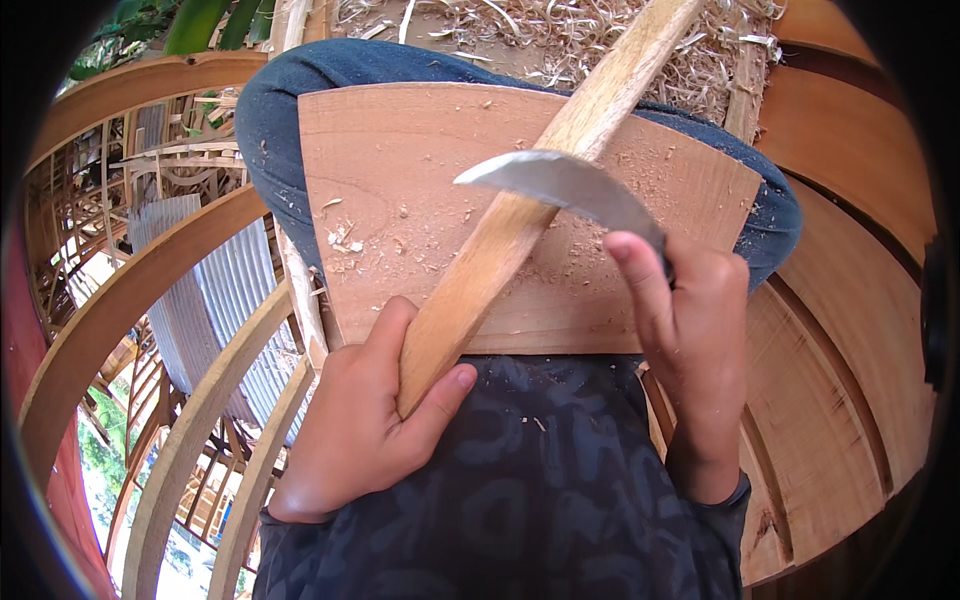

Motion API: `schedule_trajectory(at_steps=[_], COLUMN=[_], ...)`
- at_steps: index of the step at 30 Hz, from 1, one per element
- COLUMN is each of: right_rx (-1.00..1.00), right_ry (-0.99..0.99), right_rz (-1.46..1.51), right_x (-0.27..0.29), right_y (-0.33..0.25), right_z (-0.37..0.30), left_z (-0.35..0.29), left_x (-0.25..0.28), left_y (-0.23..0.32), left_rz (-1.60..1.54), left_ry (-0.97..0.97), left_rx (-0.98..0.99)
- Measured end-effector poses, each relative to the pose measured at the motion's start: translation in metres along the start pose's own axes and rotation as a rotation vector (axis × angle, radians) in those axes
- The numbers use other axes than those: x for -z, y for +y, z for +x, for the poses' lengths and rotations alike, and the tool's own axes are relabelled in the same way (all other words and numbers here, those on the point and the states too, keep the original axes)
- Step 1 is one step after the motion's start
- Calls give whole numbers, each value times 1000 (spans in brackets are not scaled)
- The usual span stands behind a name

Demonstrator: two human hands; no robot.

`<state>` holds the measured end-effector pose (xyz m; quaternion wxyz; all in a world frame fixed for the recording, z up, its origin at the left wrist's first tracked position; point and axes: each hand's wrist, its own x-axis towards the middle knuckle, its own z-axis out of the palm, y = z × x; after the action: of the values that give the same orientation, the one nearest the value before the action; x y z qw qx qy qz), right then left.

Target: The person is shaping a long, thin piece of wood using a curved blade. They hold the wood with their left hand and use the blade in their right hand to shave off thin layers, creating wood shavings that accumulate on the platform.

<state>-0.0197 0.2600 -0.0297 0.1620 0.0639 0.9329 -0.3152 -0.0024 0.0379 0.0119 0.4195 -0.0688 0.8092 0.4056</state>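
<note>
A long squared wooden stick (pixel 520 220) slants from my lap up to the top right. My left hand (pixel 375 410) is closed round its near end, thumb along the side. In my right hand (pixel 690 320) is a curved knife (pixel 590 190) with a sickle-like blade; its handle is hidden in my fist. The blade lies across the stick near its middle, point toward the left; whether it touches the wood I cannot tell. Beneath the stick a wide flat board (pixel 400 170) rests across my legs, strewn with small chips and shavings.
Curly wood shavings (pixel 580 40) heap up beyond my knees. Wide wooden planks (pixel 830 330) curve along the right. On the left, wooden bars (pixel 150 310) form an open railing, with corrugated metal sheets (pixel 215 280) showing past it. Green leaves (pixel 195 25) hang at the top left.
</note>
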Motion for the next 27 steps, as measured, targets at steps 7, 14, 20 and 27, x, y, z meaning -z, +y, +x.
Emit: schedule_trajectory(at_steps=[7, 14, 20, 27], right_rx=[23, -247, -15, 111], right_ry=[-105, -30, -153, -132], right_rz=[-35, -100, -100, -126], right_x=[-4, 23, 7, -2], right_y=[-12, 6, -15, -21], right_z=[-10, 2, -7, -16], left_z=[-3, -8, -14, -11], left_x=[1, 5, 0, -4], left_y=[-1, -8, -6, -11], left_rz=[66, 40, 55, 57], left_ry=[49, 4, 84, 126], left_rx=[-39, -37, -64, -129])
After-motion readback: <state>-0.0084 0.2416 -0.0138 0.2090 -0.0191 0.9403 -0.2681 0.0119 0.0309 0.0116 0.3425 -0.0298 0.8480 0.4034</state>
